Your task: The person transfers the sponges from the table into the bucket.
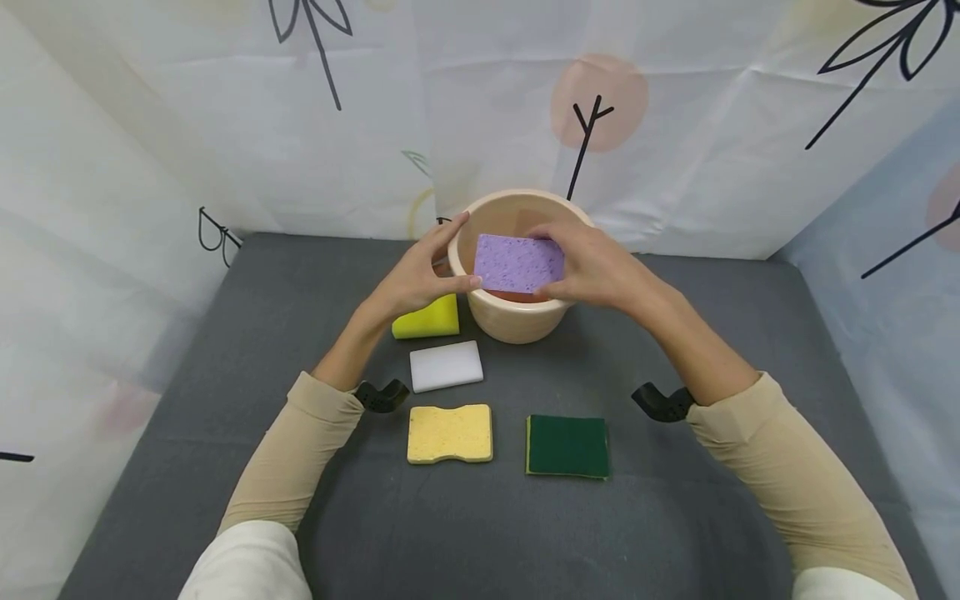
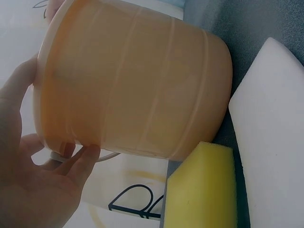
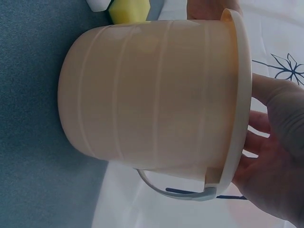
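Note:
A purple sponge (image 1: 519, 263) is held over the mouth of a cream bucket (image 1: 516, 320). My right hand (image 1: 592, 265) pinches the sponge's right end between thumb and fingers. At the bucket's left side, my left hand (image 1: 420, 271) grips the rim, its thumb tip close to the sponge's left edge. The left wrist view shows that hand's fingers (image 2: 88, 164) against the bucket wall just under the rim. In the right wrist view the bucket (image 3: 147, 95) hides the sponge, and the right hand (image 3: 280, 147) shows beyond the rim.
A bright yellow sponge (image 1: 427, 320) lies beside the bucket's base, with a white sponge (image 1: 447, 367) nearer. Closer still are a pale yellow notched sponge (image 1: 450, 433) and a dark green scouring pad (image 1: 567, 447). The grey table (image 1: 637, 533) meets a white patterned curtain (image 1: 487, 108) behind.

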Motion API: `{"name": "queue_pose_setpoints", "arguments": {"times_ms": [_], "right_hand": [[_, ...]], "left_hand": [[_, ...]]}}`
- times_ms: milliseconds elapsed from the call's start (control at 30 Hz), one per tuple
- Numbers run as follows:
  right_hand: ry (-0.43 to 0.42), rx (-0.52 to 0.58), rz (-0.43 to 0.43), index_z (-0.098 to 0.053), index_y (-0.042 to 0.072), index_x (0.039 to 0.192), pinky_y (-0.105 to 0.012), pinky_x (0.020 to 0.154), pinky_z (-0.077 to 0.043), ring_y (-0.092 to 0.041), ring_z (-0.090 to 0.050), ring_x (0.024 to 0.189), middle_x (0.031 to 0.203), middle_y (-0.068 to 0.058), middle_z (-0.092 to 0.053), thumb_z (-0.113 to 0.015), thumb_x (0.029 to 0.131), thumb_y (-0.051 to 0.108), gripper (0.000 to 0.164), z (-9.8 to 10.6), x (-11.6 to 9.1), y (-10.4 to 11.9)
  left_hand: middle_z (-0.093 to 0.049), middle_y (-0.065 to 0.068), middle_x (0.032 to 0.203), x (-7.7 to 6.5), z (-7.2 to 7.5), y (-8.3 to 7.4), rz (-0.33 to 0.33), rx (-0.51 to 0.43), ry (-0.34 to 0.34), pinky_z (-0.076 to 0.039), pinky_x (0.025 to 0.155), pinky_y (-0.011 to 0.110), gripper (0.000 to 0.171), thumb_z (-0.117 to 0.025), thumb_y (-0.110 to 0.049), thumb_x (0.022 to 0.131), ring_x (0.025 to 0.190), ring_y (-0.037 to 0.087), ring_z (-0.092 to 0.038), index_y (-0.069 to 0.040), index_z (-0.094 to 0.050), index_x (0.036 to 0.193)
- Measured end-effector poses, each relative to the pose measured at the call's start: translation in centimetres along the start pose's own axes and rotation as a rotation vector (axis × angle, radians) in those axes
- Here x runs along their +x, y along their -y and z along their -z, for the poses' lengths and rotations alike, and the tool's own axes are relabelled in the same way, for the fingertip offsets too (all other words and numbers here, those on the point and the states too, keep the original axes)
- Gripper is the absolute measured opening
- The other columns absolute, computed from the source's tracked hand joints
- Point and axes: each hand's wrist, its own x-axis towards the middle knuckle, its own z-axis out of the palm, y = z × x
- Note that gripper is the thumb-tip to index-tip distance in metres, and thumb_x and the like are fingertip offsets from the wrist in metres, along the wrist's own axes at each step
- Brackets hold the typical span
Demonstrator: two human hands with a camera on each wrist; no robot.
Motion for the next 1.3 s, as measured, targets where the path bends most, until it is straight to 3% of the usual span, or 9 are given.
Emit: {"name": "queue_pose_setpoints", "arguments": {"times_ms": [167,400,567,667,800,967,1300], "right_hand": [[0.031,-0.007,-0.001,-0.055,0.004,0.14,-0.047,0.101,-0.045,-0.029,-0.05,0.125,0.14,-0.014,-0.054,-0.088,0.074,0.025,0.076,0.1,0.0,-0.2],[0.009,0.04,0.014,-0.065,0.007,0.13,-0.043,0.09,-0.052,-0.025,-0.06,0.108,0.125,-0.009,-0.065,-0.089,0.075,0.025,0.063,-0.1,-0.2,-0.7],[-0.017,0.1,0.005,-0.069,0.008,0.124,-0.044,0.09,-0.053,-0.024,-0.063,0.105,0.119,-0.007,-0.069,-0.086,0.079,0.026,0.051,-0.2,-0.5,-1.0],[-0.053,0.167,-0.006,-0.069,0.008,0.124,-0.043,0.092,-0.053,-0.023,-0.063,0.105,0.12,-0.007,-0.069,-0.085,0.08,0.023,0.049,-0.1,-0.8,-1.1],[-0.111,0.271,0.002,-0.069,0.009,0.125,-0.04,0.092,-0.054,-0.021,-0.064,0.104,0.12,-0.007,-0.068,-0.083,0.082,0.018,0.046,0.1,-1.6,-1.0],[-0.161,0.362,0.043,-0.067,0.006,0.126,-0.039,0.088,-0.054,-0.023,-0.064,0.104,0.119,-0.009,-0.068,-0.079,0.086,0.014,0.043,0.3,-3.0,-0.9],[-0.147,0.458,0.105,-0.065,0.005,0.13,-0.027,0.088,-0.054,-0.023,-0.063,0.106,0.121,-0.01,-0.067,-0.077,0.087,0.007,0.044,0.3,-5.6,-0.8]], "left_hand": [[-0.023,0.011,0.158,-0.1,0.0,0.2,-0.012,0.014,-0.007,-0.04,0.111,0.036,0.095,-0.078,-0.018,0.087,0.144,0.025,-0.034,-0.02,-0.018,0.161],[-0.02,0.011,0.16,-0.1,-0.2,0.3,-0.009,0.003,0.001,-0.04,0.112,0.037,0.094,-0.077,-0.017,0.088,0.144,0.026,-0.034,-0.021,-0.017,0.161],[-0.021,0.01,0.159,-0.2,-0.2,0.5,-0.007,0.0,-0.004,-0.041,0.111,0.039,0.093,-0.076,-0.017,0.088,0.144,0.025,-0.034,-0.023,-0.018,0.16],[-0.02,0.014,0.159,-0.3,-0.2,-0.1,0.002,0.0,-0.002,-0.04,0.112,0.041,0.094,-0.075,-0.012,0.088,0.144,0.029,-0.034,-0.015,-0.016,0.161],[-0.017,0.016,0.161,-0.2,0.0,-0.4,0.003,-0.002,0.002,-0.039,0.112,0.042,0.095,-0.075,-0.007,0.088,0.145,0.032,-0.031,-0.011,-0.013,0.16],[-0.02,0.01,0.16,-0.1,0.1,0.3,-0.025,-0.006,-0.003,-0.039,0.112,0.038,0.094,-0.076,-0.013,0.088,0.145,0.025,-0.032,-0.019,-0.016,0.161],[-0.022,0.009,0.16,-0.1,0.0,0.3,-0.029,-0.004,-0.003,-0.04,0.112,0.037,0.093,-0.076,-0.012,0.088,0.144,0.024,-0.034,-0.019,-0.017,0.161]]}}
